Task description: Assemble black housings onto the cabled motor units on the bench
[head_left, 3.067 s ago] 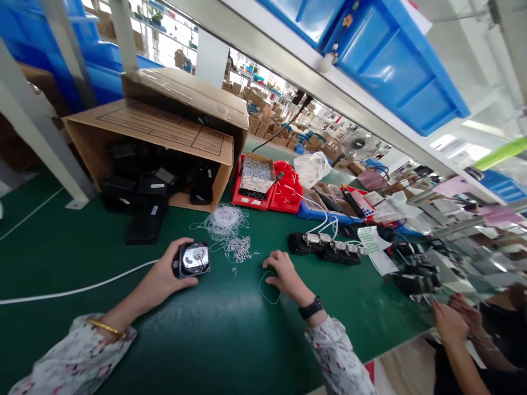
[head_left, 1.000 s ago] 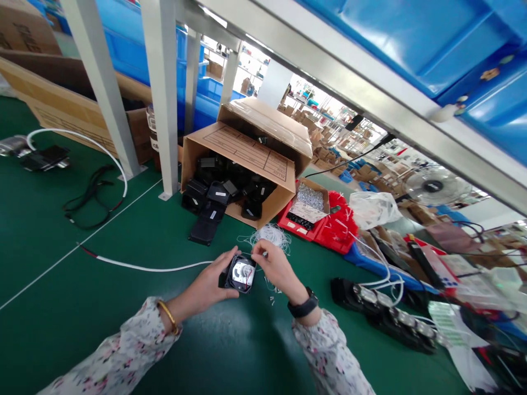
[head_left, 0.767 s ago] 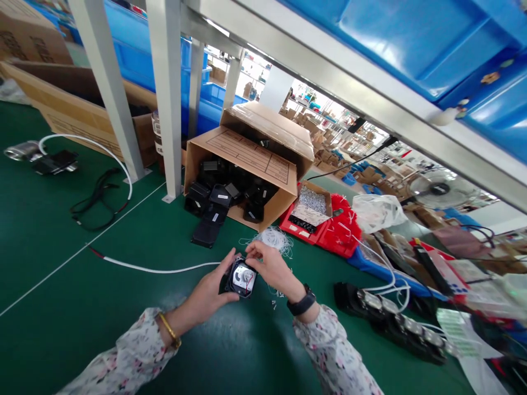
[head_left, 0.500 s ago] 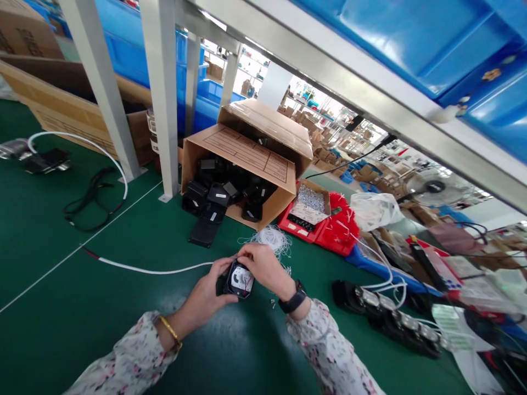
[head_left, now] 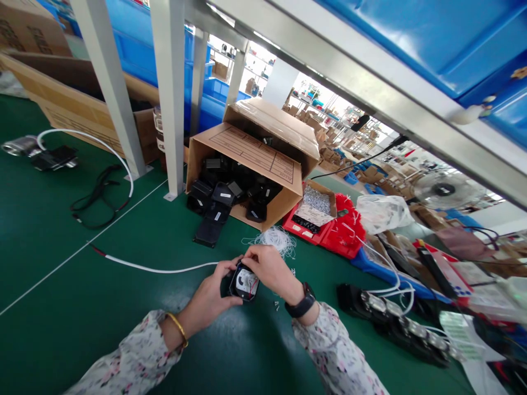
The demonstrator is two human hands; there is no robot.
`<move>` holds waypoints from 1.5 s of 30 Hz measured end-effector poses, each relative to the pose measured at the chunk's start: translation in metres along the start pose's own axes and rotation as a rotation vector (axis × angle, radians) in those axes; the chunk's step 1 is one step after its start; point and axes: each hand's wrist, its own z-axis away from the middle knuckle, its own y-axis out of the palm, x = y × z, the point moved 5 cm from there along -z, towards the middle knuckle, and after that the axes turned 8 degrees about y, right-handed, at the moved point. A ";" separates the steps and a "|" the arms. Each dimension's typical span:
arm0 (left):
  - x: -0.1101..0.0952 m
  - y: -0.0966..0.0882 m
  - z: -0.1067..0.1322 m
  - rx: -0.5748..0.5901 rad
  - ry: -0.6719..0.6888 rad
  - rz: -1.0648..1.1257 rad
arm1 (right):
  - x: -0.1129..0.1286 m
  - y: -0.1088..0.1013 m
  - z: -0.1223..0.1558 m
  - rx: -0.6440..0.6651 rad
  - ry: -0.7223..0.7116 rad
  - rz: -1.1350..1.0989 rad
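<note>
Low over the green tabletop, my left hand [head_left: 209,299] grips a small open black housing [head_left: 246,282] from its left side, thumb along the near edge. Inside the housing lie a white plate with a dark curved slot and a thin red wire. At its far rim, the fingers of my right hand [head_left: 269,270] are pinched together; what is between them is hidden. A white cable [head_left: 160,270] with a dark red end runs from the left to the far side of the housing, where my fingers cover it. A few small screws [head_left: 276,305] lie right of the housing.
Behind stands a cardboard box [head_left: 284,167] of black housings, some spilling out. Nearby are a bundle of white strings [head_left: 276,240], a red tray [head_left: 302,230] with a box of small metal parts, and a row of black-and-silver units [head_left: 395,318]. Metal posts [head_left: 169,109] rise at left.
The whole view has shifted slightly, so things appear a little further right. Both hands keep nearly the same hold at the housing.
</note>
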 end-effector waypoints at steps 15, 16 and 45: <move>-0.002 -0.002 0.000 -0.030 0.005 -0.072 | 0.005 -0.002 -0.007 0.063 0.042 0.046; -0.002 -0.002 0.000 -0.037 0.007 -0.072 | 0.004 -0.002 -0.007 0.058 0.043 0.064; 0.001 -0.004 -0.001 0.026 0.135 -0.268 | -0.014 0.000 0.001 0.107 -0.003 0.015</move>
